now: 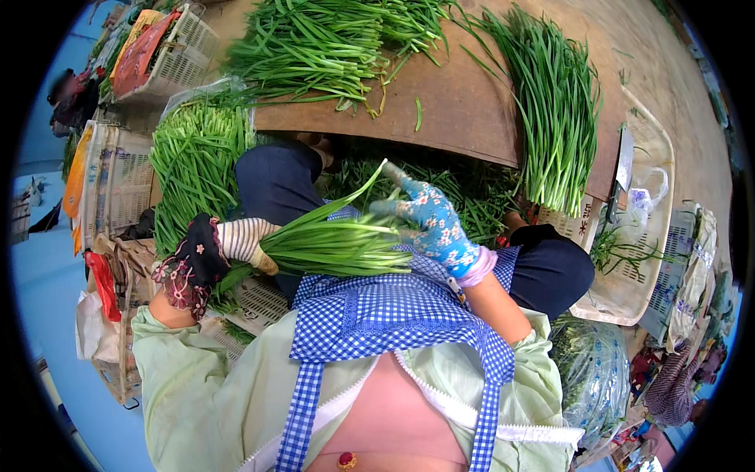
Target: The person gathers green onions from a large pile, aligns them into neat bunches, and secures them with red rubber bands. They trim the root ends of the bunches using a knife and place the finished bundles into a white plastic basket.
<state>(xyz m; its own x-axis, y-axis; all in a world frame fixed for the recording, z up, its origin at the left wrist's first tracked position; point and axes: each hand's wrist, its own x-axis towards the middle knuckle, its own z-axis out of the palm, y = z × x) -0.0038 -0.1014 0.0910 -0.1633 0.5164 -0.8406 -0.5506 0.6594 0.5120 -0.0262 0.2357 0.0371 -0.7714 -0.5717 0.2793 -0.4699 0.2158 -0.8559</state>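
My left hand (248, 242), in a striped glove with a dark embroidered cuff, is closed round a small bunch of garlic chives (338, 245). The bunch lies sideways above my lap, its pale cut ends pointing right. One stalk sticks up apart from the rest, its pale end at the fingertips of my right hand (432, 220). That hand wears a blue flowered glove; its fingers are stretched out and apart, beside the cut ends. I cannot see a firm grip on the single stalk.
Ahead is a brown board (464, 102) bearing a large chive pile (314, 47) and a neat chive bundle (550, 110). More chives (197, 165) stand at my left. A cleaver (621, 169) rests by a pale plastic basket (657, 236) on the right. Loose green leaves lie beneath the board.
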